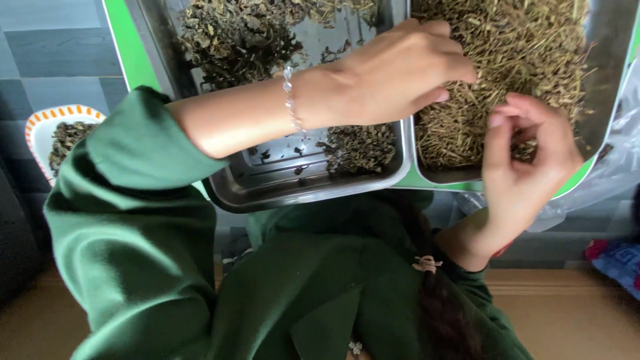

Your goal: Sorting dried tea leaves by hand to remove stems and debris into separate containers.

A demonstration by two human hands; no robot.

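Hands sorting dried herbs.
Left hand point(400, 73) rakes the straw-coloured stems in the right steel tray point(603, 40), fingers curled; right hand point(527, 153) pinches bits at the near edge.

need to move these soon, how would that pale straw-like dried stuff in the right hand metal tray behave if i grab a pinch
The dried stems look thin and loose, so a pinch would probably be very light and shed bits. They appear dry and brittle, likely snapping rather than bending. The right hand seems to hold only a small clump.

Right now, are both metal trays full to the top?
No, the left tray shows bare metal between dark leaf clumps; only the right tray is heaped.
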